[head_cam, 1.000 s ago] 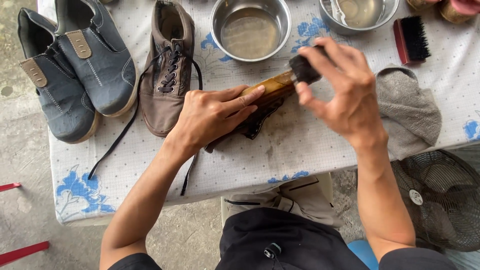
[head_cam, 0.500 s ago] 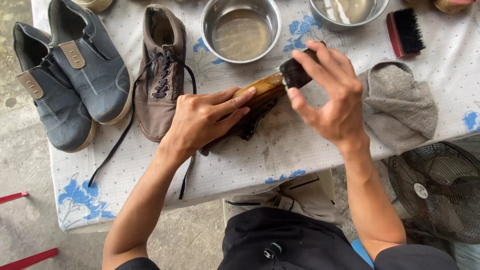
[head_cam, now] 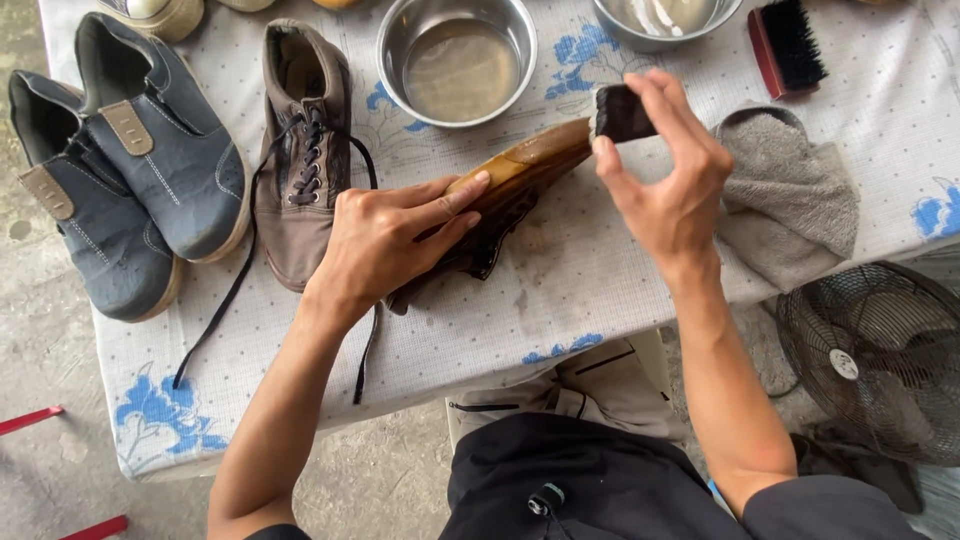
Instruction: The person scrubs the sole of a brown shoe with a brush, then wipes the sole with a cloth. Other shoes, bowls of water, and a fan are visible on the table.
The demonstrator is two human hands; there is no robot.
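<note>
My left hand [head_cam: 385,240] presses down flat on a wet brown shoe [head_cam: 520,170] lying on its side on the table, sole turned toward the bowls. My right hand [head_cam: 665,175] grips a small dark brush [head_cam: 622,112] and holds it against the toe end of that shoe. A second brown shoe [head_cam: 300,150] with black laces stands upright just left of my left hand.
Two blue-grey shoes [head_cam: 130,180] lie at the table's left. A steel bowl of murky water [head_cam: 457,60] and another bowl [head_cam: 665,18] stand at the back. A red-handled brush [head_cam: 787,45] and grey cloth [head_cam: 790,195] lie right. A floor fan [head_cam: 875,360] stands beside the white patterned tablecloth [head_cam: 560,300].
My right hand with the brush has slid along the shoe toward its toe end. The left hand keeps its hold on the shoe.
</note>
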